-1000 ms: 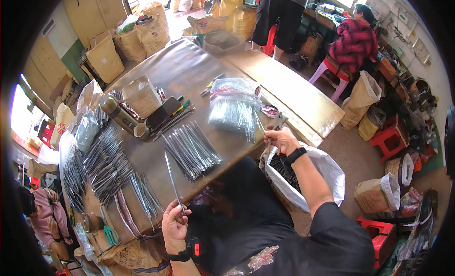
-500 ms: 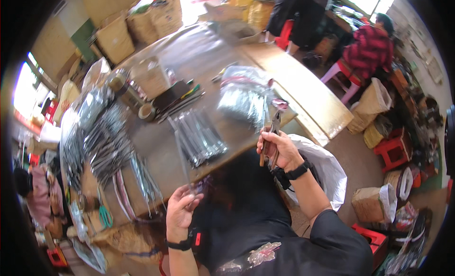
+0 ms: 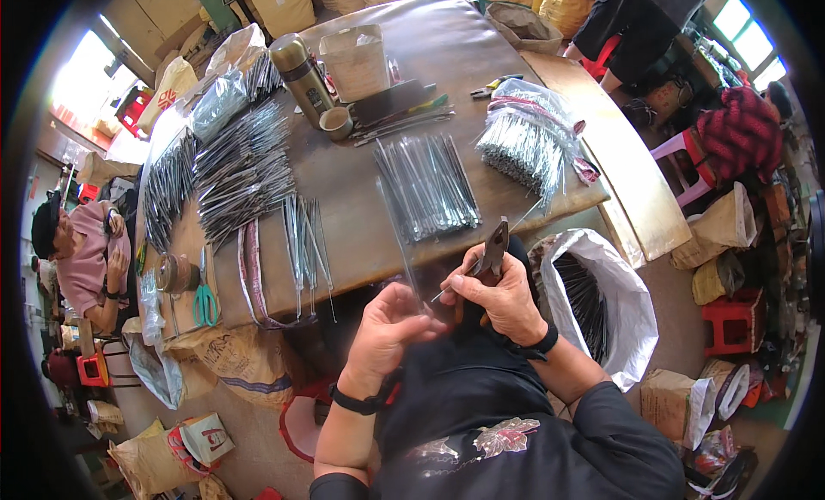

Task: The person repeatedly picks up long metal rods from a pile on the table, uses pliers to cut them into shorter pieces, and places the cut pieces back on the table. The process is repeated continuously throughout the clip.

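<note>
Beside the table (image 3: pixel 352 216), thin rod (image 3: pixel 401 242) rising from pinched left fingers (image 3: pixel 418 327), pliers (image 3: pixel 497 240) clasped in right fingers (image 3: pixel 471 289)

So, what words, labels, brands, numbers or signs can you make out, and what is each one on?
I don't copy out wording; print shows here:
Brown sack, lower left: dark lettering, partly lost in folds.
Pale sack, upper left: red printed mark.
Pale bag, bottom left: print too small to read.
Olive flask: mark too small to read.
Pliers in the right hand: no readable text.
</note>
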`<state>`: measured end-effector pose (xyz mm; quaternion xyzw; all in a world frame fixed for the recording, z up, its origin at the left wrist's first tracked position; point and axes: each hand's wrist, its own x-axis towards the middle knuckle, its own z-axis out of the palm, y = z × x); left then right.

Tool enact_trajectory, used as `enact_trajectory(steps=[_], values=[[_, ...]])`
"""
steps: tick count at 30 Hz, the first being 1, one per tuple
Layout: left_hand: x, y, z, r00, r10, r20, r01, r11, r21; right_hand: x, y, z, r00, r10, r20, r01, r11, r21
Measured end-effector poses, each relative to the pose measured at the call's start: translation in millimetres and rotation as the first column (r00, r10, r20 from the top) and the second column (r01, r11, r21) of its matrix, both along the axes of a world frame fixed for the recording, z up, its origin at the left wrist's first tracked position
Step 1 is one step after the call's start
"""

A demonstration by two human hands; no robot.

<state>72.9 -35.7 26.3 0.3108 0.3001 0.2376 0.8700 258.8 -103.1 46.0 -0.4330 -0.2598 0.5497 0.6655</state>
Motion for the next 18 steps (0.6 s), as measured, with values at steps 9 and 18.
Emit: enact_trajectory(steps=[9, 18], values=[[7.0, -6.6, 7.5, 0.998, -0.069, 0.002, 0.069, 0.997, 0.031, 3.9, 4.7, -3.4, 0.986, 0.089, 0.139, -0.076, 0.992, -0.097], [10.9, -13.2, 8.1, 0.97, -0.182, -0.162, 0.205, 0.969, 0.141, 17.6, 8.1, -6.8, 0.951, 0.161, 0.266, -0.113, 0.976, -0.185]])
